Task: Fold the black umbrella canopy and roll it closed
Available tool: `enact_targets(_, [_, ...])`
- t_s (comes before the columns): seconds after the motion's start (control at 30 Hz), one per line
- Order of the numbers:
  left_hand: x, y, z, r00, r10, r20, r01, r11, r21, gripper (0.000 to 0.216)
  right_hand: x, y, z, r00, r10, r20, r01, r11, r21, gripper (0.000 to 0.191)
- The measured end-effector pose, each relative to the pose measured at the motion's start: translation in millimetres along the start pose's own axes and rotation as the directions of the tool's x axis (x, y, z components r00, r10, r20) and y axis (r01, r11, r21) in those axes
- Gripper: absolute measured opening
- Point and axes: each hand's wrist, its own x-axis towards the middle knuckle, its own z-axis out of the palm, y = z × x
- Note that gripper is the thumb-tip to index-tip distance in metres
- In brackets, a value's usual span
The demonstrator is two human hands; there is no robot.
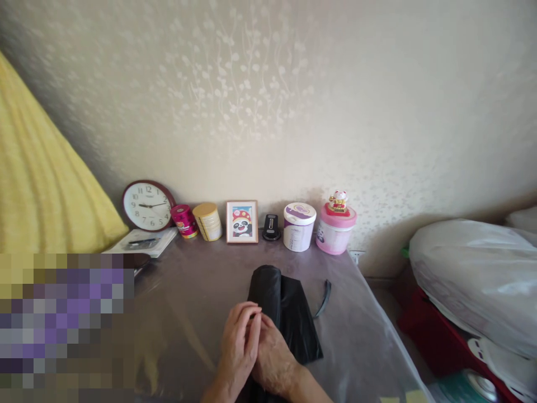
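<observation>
Hands (239,340) touching, curved, over black fabric (267,286)

From here, the glossy worktop (180,302) carries papers (157,245), a clock (147,215), magenta tin (183,221), yellow canister (208,223), framed picture (242,222), black gadget (271,228), white tub (299,226) and pink tub (335,232) toward its far edge; nearer lies a partly rolled black cloth (296,316).

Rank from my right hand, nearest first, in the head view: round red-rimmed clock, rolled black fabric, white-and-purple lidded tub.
1. Rolled black fabric, at your right hand.
2. Lidded tub, beyond the fabric.
3. Round clock, back left.
</observation>
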Motion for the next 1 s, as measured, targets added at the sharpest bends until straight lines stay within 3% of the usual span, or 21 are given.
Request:
enact_targets(0.1, [18, 5, 10, 0.981, 0.063, 0.183, -0.059, 0.998, -0.028, 0.027, -6, -14, 11, 1.0, 0.005, -0.01, -0.005, 1.0, -0.016, 0.025])
enact_targets(0.2, [27, 5, 19, 0.925, 0.128, 0.359, -0.133, 0.991, -0.01, 0.031, -7, -21, 19, 0.999, 0.05, -0.015, -0.049, 0.997, 0.051, 0.028])
enact_targets(0.37, [25, -7, 23, 0.861, 0.118, 0.494, -0.178, 0.981, 0.077, 0.035, -9, -25, 19, 1.0, -0.027, 0.005, 0.026, 0.987, 0.157, 0.029])
enact_targets(0.5, [17, -28, 25, 0.871, 0.118, 0.476, -0.184, 0.979, 0.092, 0.037, -19, -30, -14, 0.987, -0.153, 0.04, 0.137, 0.952, 0.274, 0.035])
enact_targets(0.53, [14, -33, 27, 0.881, 0.129, 0.455, -0.192, 0.977, 0.095, 0.036, -20, -30, -25, 0.991, -0.115, 0.062, 0.082, 0.916, 0.394, 0.034])
enact_targets(0.6, [7, -42, 29, 0.902, 0.16, 0.402, -0.216, 0.971, 0.098, 0.036, -21, -27, -47, 0.992, 0.069, 0.11, -0.119, 0.818, 0.562, 0.029])
enact_targets(0.63, [4, -44, 30, 0.907, 0.177, 0.383, -0.229, 0.969, 0.094, 0.038, -20, -23, -55, 0.98, 0.188, 0.068, -0.191, 0.782, 0.593, 0.03])
enact_targets(0.7, [-4, -46, 31, 0.921, 0.191, 0.34, -0.233, 0.969, 0.087, 0.041, -18, -10, -61, 0.918, 0.387, -0.084, -0.272, 0.771, 0.576, 0.03])
enact_targets(0.77, [-13, -45, 32, 0.939, 0.175, 0.297, -0.211, 0.973, 0.095, 0.043, -17, 6, -56, 0.851, 0.471, -0.23, -0.311, 0.807, 0.502, 0.025])
enact_targets(0.87, [-26, -46, 37, 0.964, 0.136, 0.228, -0.166, 0.979, 0.118, 0.046, -20, 23, -37, 0.879, 0.38, -0.288, -0.287, 0.904, 0.318, 0.03])
enact_targets(1.0, [-43, -51, 40, 0.981, 0.065, 0.184, -0.085, 0.991, 0.105, 0.052, -23, 20, -25, 0.942, 0.261, -0.211, -0.218, 0.954, 0.207, 0.04])
